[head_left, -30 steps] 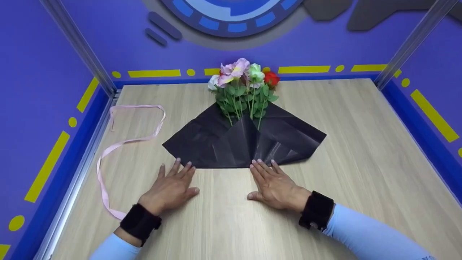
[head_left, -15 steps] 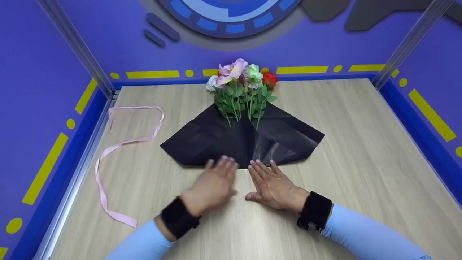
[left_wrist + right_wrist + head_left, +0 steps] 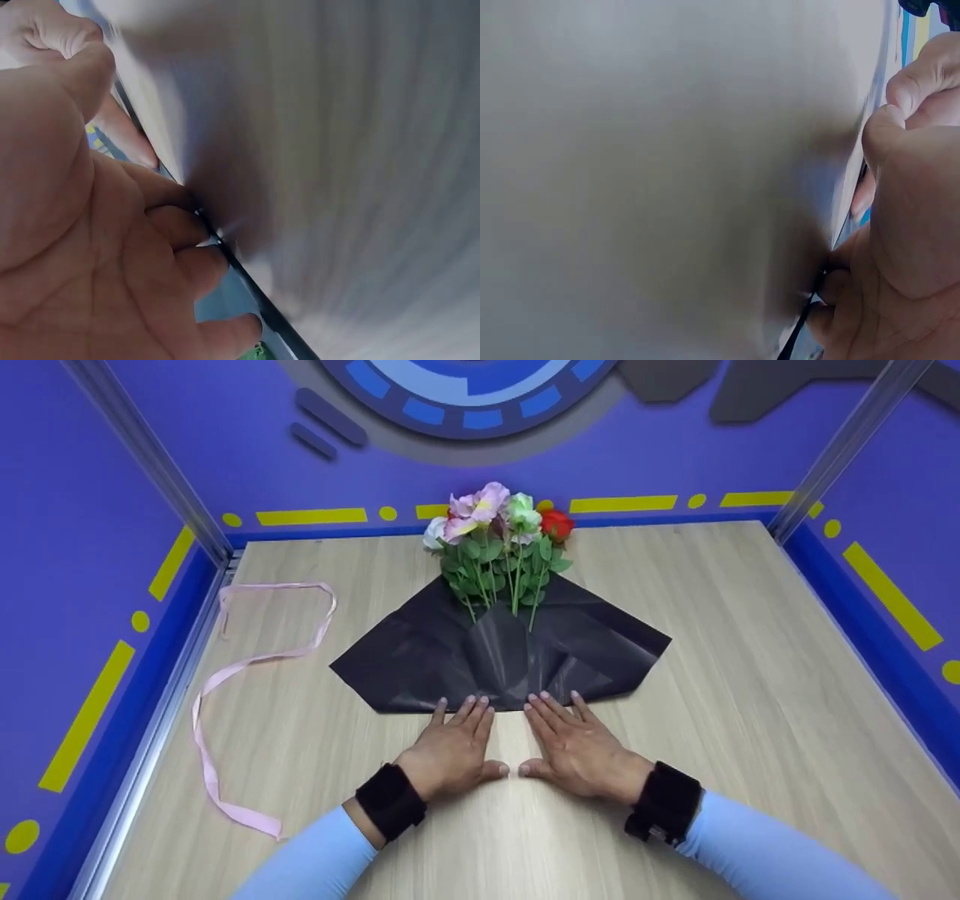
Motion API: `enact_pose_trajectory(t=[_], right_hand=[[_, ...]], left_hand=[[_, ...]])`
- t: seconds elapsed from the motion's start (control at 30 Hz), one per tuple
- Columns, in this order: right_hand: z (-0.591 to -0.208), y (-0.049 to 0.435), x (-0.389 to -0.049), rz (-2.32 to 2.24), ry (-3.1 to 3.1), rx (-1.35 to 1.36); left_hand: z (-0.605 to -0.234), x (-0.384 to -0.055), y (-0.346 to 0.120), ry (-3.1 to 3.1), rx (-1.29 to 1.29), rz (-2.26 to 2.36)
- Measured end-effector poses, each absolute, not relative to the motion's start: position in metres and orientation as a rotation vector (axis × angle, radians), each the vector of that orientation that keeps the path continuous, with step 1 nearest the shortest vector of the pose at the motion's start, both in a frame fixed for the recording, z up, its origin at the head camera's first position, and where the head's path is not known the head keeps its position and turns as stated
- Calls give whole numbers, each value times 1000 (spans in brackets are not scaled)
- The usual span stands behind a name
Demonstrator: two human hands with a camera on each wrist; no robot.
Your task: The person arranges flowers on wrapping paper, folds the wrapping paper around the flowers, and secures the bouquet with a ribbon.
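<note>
A sheet of black wrapping paper (image 3: 420, 660) lies on the table, its near edge folded up over the lower stems of a bunch of flowers (image 3: 487, 517). Pink, white, light green and red blooms stick out past the far side of the paper. My left hand (image 3: 454, 750) lies palm down with straight fingers, fingertips on the paper's near edge left of the middle. Close beside it, my right hand (image 3: 585, 750) touches the same edge with outstretched fingers. The two thumbs point at each other, slightly apart. In the left wrist view, fingertips (image 3: 206, 266) meet the dark paper edge.
A pink ribbon (image 3: 247, 660) lies in a loose curve on the left of the wooden table (image 3: 750, 697). Blue-purple panels with yellow marks and metal posts (image 3: 847, 450) enclose the back and sides.
My left hand has slid right along the paper's near edge, from its left corner to near my right hand. The right hand has stayed about in place. The paper's middle fold has shifted a little.
</note>
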State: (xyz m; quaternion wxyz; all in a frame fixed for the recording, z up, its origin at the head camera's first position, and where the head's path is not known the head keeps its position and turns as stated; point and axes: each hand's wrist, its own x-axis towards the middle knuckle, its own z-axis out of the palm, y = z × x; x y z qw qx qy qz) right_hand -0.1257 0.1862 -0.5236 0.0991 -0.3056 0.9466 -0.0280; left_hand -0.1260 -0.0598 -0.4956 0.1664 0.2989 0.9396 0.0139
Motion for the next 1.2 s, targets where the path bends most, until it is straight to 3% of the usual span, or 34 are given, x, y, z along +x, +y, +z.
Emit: enact_pose_trajectory(t=[0.47, 0.8, 0.9, 1.1, 1.2], right_hand=[[-523, 279, -109, -98, 2943, -633], [-490, 291, -117, 56, 2991, -420], [-479, 272, -121, 86, 3187, -564], [-492, 206, -132, -47, 3153, -1283], [-503, 179, -141, 7, 2929, -1330]], left_hand=[[-496, -131, -63, 2641, 856, 124], [-497, -131, -64, 2636, 852, 181], [-497, -131, -64, 2638, 849, 187], [-498, -131, -63, 2659, 832, 162], [-499, -132, -62, 2669, 848, 158]])
